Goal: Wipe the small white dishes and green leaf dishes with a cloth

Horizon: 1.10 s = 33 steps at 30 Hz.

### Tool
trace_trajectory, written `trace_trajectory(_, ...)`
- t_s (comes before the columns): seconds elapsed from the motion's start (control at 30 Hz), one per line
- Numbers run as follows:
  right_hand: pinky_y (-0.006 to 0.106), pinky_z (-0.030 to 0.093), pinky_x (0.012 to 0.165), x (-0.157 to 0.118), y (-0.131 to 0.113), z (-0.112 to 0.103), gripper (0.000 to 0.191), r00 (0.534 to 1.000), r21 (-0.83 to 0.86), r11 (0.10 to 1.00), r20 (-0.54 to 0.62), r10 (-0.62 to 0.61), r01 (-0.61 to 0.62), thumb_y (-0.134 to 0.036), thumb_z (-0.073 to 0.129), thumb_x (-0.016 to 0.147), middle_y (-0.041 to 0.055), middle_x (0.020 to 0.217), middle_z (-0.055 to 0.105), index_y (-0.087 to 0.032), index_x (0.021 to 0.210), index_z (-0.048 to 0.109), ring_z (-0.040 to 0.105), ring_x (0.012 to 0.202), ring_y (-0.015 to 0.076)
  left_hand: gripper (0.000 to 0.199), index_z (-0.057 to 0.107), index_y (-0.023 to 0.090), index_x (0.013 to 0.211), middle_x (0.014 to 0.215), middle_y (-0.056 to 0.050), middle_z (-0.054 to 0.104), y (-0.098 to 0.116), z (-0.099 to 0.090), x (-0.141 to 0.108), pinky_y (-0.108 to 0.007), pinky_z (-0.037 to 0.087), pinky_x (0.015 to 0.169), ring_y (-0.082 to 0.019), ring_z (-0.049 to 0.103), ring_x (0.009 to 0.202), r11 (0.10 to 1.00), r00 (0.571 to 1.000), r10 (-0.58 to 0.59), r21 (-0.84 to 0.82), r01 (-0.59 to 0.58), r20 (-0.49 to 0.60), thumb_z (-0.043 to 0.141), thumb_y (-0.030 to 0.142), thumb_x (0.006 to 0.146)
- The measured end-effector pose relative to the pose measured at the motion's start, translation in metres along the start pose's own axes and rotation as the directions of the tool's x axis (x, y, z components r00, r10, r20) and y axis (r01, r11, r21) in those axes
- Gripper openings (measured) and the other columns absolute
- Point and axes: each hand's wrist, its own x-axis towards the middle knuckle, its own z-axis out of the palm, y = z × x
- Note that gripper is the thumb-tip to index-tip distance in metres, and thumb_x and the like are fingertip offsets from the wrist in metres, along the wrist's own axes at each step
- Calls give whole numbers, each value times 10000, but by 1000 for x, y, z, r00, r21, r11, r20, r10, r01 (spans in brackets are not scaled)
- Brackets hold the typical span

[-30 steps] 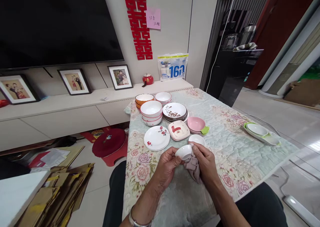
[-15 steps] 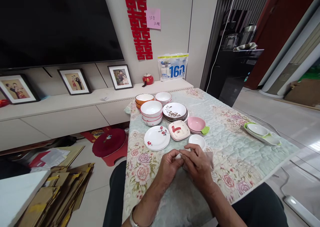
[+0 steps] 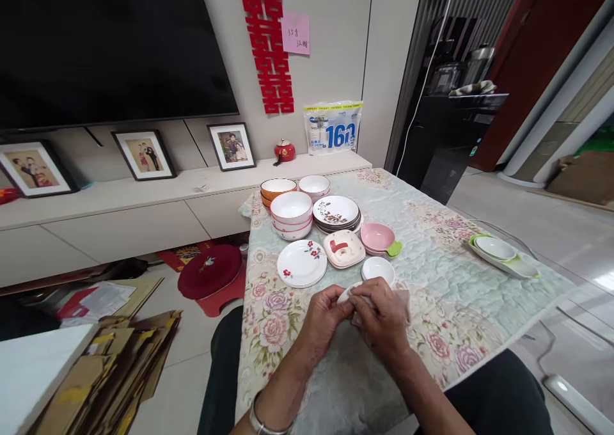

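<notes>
My left hand (image 3: 322, 316) is closed on the left edge of a small white dish (image 3: 346, 293), mostly hidden by my fingers. Over its right side, my right hand (image 3: 381, 313) is closed on the dish with a pale cloth (image 3: 403, 299), which shows beside the palm. Just beyond my hands is a small white bowl (image 3: 378, 271). Around it are a square red-patterned plate (image 3: 344, 249), flowered white plates (image 3: 301, 263) and pink leaf-handled bowls (image 3: 377, 237).
Stacked white bowls (image 3: 291, 208), orange bowls (image 3: 278, 188) and brown-patterned plates (image 3: 335, 210) stand farther back on the tablecloth (image 3: 432, 256). A green-edged dish (image 3: 520, 267) with a small bowl lies at the right. A red stool (image 3: 210, 272) is left of the table.
More of the white dish shows between my hands. My right hand's fingers have curled down over it, and my left hand has shifted slightly.
</notes>
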Motion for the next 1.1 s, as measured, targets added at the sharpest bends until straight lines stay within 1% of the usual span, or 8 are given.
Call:
trace_trajectory(0.1,296,489,698,2,-1,-1,89,1000,18,1000,10,19,-19,-221,625,901,25,796,648,-222,852,699,620,773,179,242,724,121,827,709,-9,671,-1,-2,-1,-238,443,664,-123,576,671,998,999,20,51,-22,26,823,315,721)
trace_trajectory(0.3,283,470,611,1,12,-4,167,932,86,933,-71,355,-349,-365,667,878,0,740,656,-206,832,650,601,660,171,327,720,126,799,770,-37,682,-3,1,2,-296,514,688,-160,601,716,989,998,31,-143,-39,-55,876,358,630)
trace_trajectory(0.53,305,476,692,0,1,1,116,997,38,996,33,75,-76,-250,617,895,25,777,637,-229,796,674,607,756,185,275,711,121,794,685,-8,650,-2,-1,1,-233,443,632,-120,571,644,1000,1000,10,-6,-10,-23,844,340,693)
trace_trajectory(0.7,331,495,784,2,10,-2,122,972,126,966,-44,231,-224,-328,662,877,48,906,671,-216,832,674,625,873,208,310,712,127,800,751,-24,665,-2,0,1,-266,491,676,-141,588,700,990,999,28,-137,-32,-31,867,352,653)
trace_trajectory(0.8,318,516,733,1,16,-4,203,914,328,856,60,402,-398,-394,664,873,71,1013,693,-196,837,645,640,843,203,327,705,127,782,764,-33,666,0,2,1,-276,510,686,-149,595,722,980,1000,11,-201,-14,-16,889,343,621)
trace_trajectory(0.9,282,498,594,0,18,-5,258,858,421,755,142,493,-503,-441,678,852,37,849,686,-194,820,613,597,654,163,332,712,117,826,789,-44,676,1,2,0,-268,506,716,-143,601,738,985,1000,-2,-172,3,4,878,340,643)
trace_trajectory(1.0,275,478,555,0,17,-6,261,859,353,788,109,500,-504,-447,686,840,5,702,647,-196,805,622,566,590,157,314,708,122,879,808,-41,679,-3,0,-1,-264,499,733,-139,606,740,995,1000,-2,-99,4,17,841,338,694)
trace_trajectory(1.1,302,508,663,2,17,-6,210,916,229,888,47,398,-398,-399,684,846,23,769,678,-198,790,656,621,700,184,284,697,137,902,807,-37,682,-6,-1,-1,-282,506,724,-154,618,736,1000,999,12,-23,-11,33,788,359,751)
